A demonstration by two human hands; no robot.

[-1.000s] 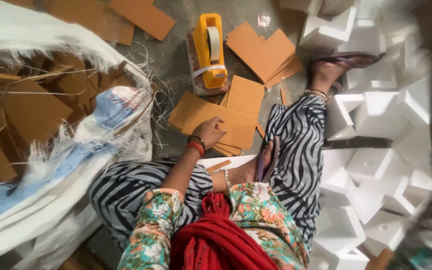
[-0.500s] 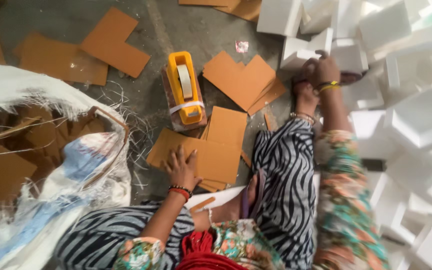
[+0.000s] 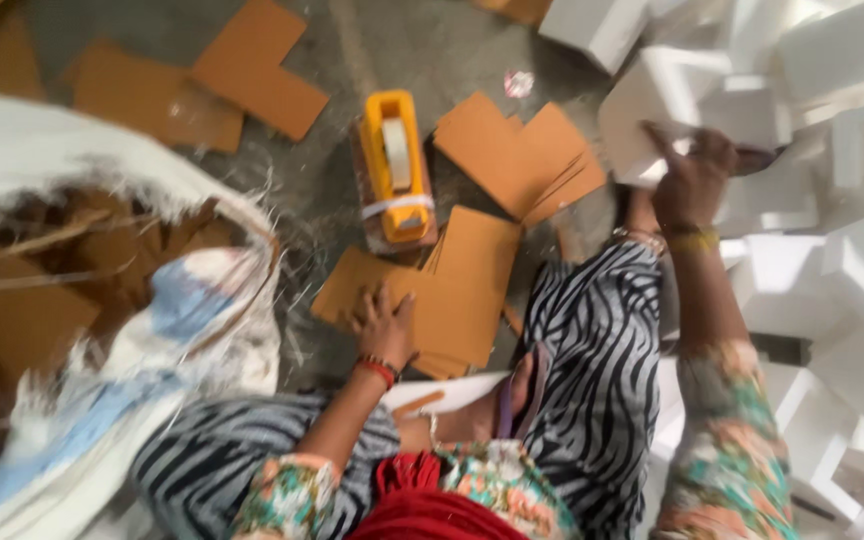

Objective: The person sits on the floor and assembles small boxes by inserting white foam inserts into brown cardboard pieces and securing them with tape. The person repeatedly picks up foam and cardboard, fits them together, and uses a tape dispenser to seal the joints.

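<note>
While a large white sack [image 3: 102, 330] of brown scraps fills the left of the view, white foam boxes [image 3: 852, 250] are heaped along the right. One white foam box [image 3: 652, 110] is gripped at its near edge by the right hand [image 3: 694, 178], fingers closed on it. A stack of brown cardboard sheets [image 3: 452, 290] on the floor is pressed flat under the spread left hand [image 3: 384, 325], nothing being grasped. A yellow tape dispenser [image 3: 395, 170] lies just beyond. Picking up appears in hand; lifting the box would call for a firm pull.
</note>
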